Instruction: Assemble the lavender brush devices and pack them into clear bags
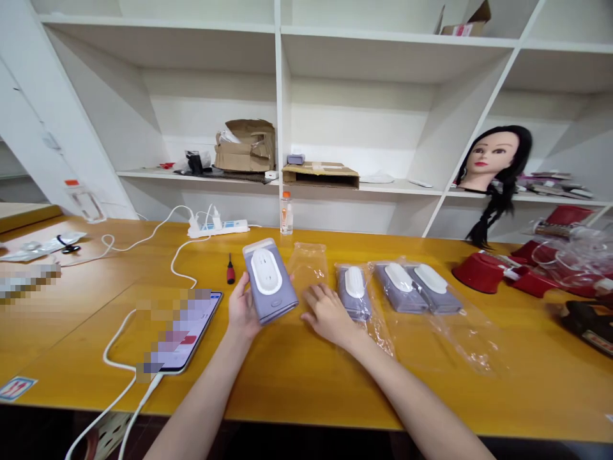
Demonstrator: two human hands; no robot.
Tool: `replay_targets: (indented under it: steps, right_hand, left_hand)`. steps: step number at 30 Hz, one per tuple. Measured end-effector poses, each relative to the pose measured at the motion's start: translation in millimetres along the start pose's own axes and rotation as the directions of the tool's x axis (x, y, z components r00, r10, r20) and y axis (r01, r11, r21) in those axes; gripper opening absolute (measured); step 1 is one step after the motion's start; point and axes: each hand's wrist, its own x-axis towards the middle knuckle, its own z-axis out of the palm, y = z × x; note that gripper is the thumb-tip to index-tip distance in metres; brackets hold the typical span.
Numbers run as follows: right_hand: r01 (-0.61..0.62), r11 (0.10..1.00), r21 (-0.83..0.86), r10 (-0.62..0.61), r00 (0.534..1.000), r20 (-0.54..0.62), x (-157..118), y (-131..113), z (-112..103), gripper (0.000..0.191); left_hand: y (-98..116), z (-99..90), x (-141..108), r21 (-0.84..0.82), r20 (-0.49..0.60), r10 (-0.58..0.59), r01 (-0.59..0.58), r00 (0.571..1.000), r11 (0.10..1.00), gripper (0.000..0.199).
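My left hand point(243, 308) grips a folded grey-purple pouch point(282, 297) by its left side, tilted above the table. A white oval piece point(267, 271) with small slots is on its front. My right hand point(328, 314) holds nothing, its fingers apart, at the near end of a clear plastic bag point(309, 260) lying on the table. To its right are more grey pouches with white ovals in clear bags: one pouch point(353, 300) close by my hand, then a second point(402, 291) and a third point(438, 291) side by side.
A phone point(186, 332) with a white cable lies at the left. A red screwdriver point(230, 269), a power strip point(220, 228) and a bottle point(286, 214) stand or lie farther back. Red objects point(479, 271) occupy the right. White shelves point(354, 38) rise behind, holding a mannequin head point(495, 156).
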Motion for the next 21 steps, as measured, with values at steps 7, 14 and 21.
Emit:
replay_targets:
  steps: [7,14,21]
  right_hand:
    - [0.122,0.99,0.07,-0.129,0.984,0.119,-4,-3,4,0.033]
    - [0.056,0.996,0.073,-0.059,0.997,0.039,6,4,10,0.049]
    - [0.065,0.997,0.029,-0.067,0.996,0.054,5,4,18,0.026]
  left_hand:
    - [2,1.8,-4,-0.019,0.06,0.011,-0.009,0.998,1.0,0.058]
    - [1,1.7,-4,-0.017,0.066,-0.008,0.009,0.998,1.0,0.059]
    - [1,0.2,-3,-0.015,0.057,0.009,-0.008,0.998,1.0,0.058]
